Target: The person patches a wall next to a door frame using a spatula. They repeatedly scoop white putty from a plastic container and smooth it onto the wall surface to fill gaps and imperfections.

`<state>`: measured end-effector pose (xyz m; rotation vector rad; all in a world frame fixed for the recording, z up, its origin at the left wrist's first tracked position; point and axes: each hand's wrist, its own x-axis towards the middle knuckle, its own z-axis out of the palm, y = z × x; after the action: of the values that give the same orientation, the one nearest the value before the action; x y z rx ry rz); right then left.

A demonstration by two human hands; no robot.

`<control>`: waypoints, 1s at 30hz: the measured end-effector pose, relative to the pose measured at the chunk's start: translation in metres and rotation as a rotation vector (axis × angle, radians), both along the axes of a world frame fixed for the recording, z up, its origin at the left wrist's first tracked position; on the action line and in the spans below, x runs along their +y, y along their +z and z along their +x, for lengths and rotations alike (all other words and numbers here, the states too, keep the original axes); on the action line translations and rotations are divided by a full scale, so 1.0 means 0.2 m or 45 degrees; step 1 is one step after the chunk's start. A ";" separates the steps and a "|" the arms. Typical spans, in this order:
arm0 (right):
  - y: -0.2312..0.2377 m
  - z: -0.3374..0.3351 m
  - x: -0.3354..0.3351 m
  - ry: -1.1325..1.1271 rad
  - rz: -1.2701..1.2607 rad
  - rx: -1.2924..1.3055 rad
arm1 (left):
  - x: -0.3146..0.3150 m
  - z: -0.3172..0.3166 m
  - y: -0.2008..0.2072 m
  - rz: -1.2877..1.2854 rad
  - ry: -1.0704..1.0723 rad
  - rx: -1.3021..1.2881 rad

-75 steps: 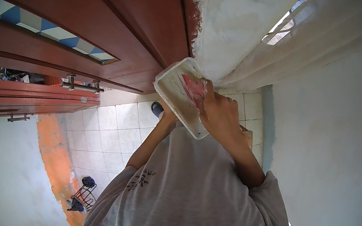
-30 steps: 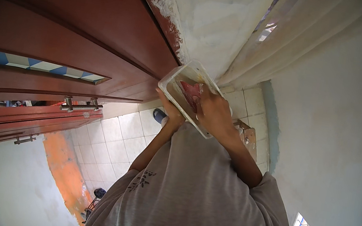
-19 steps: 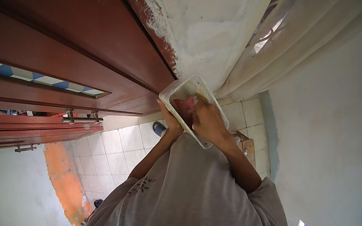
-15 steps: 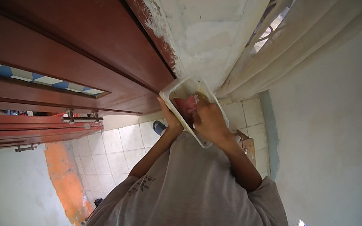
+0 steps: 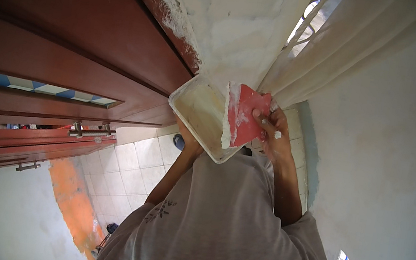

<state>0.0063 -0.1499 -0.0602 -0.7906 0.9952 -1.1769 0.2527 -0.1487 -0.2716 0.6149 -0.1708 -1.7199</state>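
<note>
My left hand [image 5: 190, 139] grips a white rectangular plastic tub [image 5: 201, 112] from its lower left side, fingers mostly hidden beneath it. The tub is tilted, and its inside is smeared with a yellowish-white residue. In my right hand [image 5: 278, 132] is a flat red plastic putty spreader [image 5: 252, 109], thumb pressed on its face. A thick strip of white putty [image 5: 228, 122] lies along the spreader's left edge. The spreader is held over the tub's right side, hiding that part of it. A white dab sits on my right hand's fingers.
Ahead stands a whitish patched wall [image 5: 233, 31], flaking beside the dark red wooden door [image 5: 84, 20] on the left. A pale curtain [image 5: 333, 46] hangs at the right by a window. Below are light floor tiles [image 5: 130, 164] and a dark slipper [image 5: 179, 141].
My right hand has lifted the red spreader out of the tub and moved right, turning its face up with putty along the edge. The tub has shifted slightly left.
</note>
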 end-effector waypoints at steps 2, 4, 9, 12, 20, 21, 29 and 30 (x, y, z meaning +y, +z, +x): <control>0.05 0.07 0.01 -0.167 0.125 -0.420 | 0.00 -0.01 0.06 -0.021 -0.047 -0.032; 0.06 0.07 0.03 -0.170 0.067 -0.495 | 0.03 0.01 0.07 -0.123 -0.074 -0.203; 0.01 0.10 0.00 -0.337 -0.083 -0.629 | 0.05 -0.01 0.21 -0.424 -0.114 -0.936; 0.04 0.16 -0.03 -0.498 -0.345 -0.473 | 0.06 0.00 0.25 -0.058 -0.010 -0.147; -0.03 0.32 -0.27 -0.991 -1.200 0.564 | 0.01 0.12 0.36 -0.090 -0.180 -0.133; 0.07 0.39 -0.27 -1.030 -0.977 0.658 | 0.02 0.15 0.41 -0.113 -0.160 -0.283; 0.01 0.69 -0.55 -1.353 -1.042 1.004 | 0.05 0.37 0.53 -0.112 -0.087 -0.341; 0.01 0.72 -0.54 -1.366 -1.037 1.015 | 0.04 0.39 0.53 -0.143 -0.116 -0.383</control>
<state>0.1506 -0.2578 -0.0587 -1.5146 1.7208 -2.3636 0.3311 -0.1401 -0.1657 0.7904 -0.5106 -1.6844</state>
